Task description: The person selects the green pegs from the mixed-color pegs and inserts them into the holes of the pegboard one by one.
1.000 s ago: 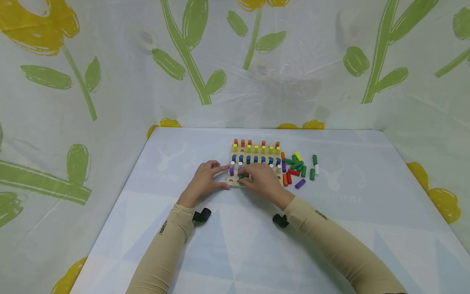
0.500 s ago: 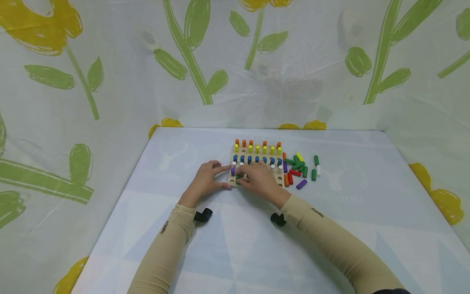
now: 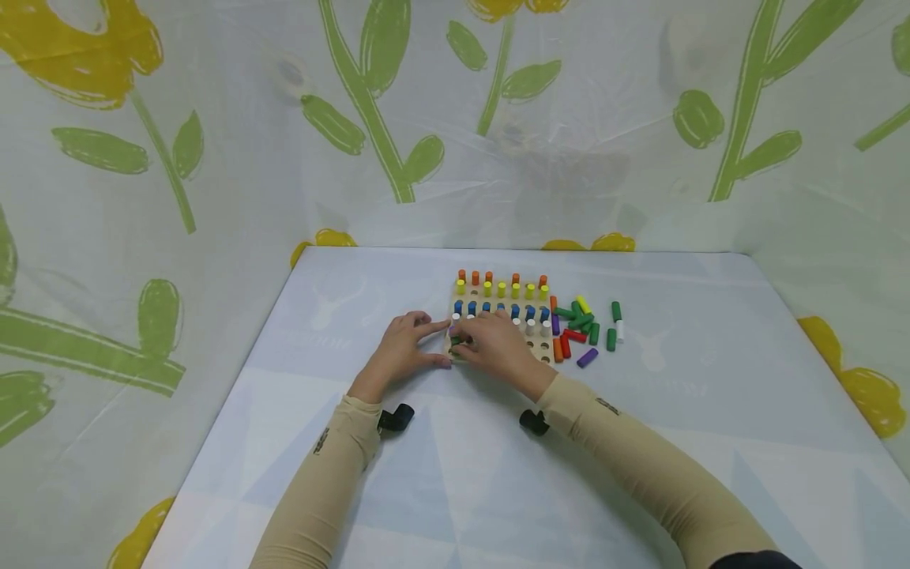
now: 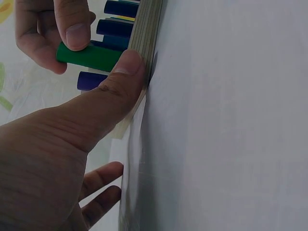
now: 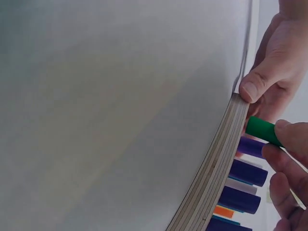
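A wooden pegboard (image 3: 506, 299) lies on the table with rows of orange, yellow, blue and white pegs standing in it, and purple ones in front of those. Between the thumb and fingers of my right hand (image 3: 501, 345) is a green peg (image 4: 94, 57), pinched over the board's near left corner. Its lower end is hidden behind my left thumb in the left wrist view, so I cannot tell whether it sits in a hole. My left hand (image 3: 400, 349) touches the board's left side with spread, fairly straight thumb and index finger. A purple peg (image 4: 91, 81) stands beside the green one.
Loose pegs lie to the right of the board: several green pegs (image 3: 594, 333), red pegs (image 3: 565, 346), a yellow peg (image 3: 584, 304), a white peg (image 3: 619, 331) and a purple peg (image 3: 587, 358). A flower-patterned sheet (image 3: 604, 142) rises behind the table.
My right hand has moved left along the board's near side with the green peg, to the corner by my left thumb. My left hand has kept its place at the board. The head view has shifted slightly.
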Motion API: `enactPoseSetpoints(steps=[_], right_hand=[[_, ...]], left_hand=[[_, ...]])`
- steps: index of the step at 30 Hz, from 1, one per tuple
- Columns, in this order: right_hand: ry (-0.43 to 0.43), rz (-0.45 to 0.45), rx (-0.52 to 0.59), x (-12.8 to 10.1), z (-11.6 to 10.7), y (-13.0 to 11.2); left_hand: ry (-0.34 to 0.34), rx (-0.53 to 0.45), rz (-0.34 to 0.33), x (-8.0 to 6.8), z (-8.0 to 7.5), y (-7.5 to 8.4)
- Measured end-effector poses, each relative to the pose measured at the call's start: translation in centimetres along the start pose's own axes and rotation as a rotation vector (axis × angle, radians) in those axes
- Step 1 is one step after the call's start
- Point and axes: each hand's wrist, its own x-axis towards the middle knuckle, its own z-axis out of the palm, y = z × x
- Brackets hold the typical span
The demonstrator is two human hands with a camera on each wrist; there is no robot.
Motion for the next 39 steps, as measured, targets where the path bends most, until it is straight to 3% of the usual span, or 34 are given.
enactPoseSetpoints(steps=[24,39], right_hand=[[-0.003,-0.037,-0.042,0.1,-0.1,-0.5],[0.002,-0.005,-0.043,-0.7,-0.2,0.0]], left_hand=[[0.014,-0.014,-0.015,-0.2,-0.3,0.4],[0.009,-0.018,-0.013,-0.2,-0.1,0.4]])
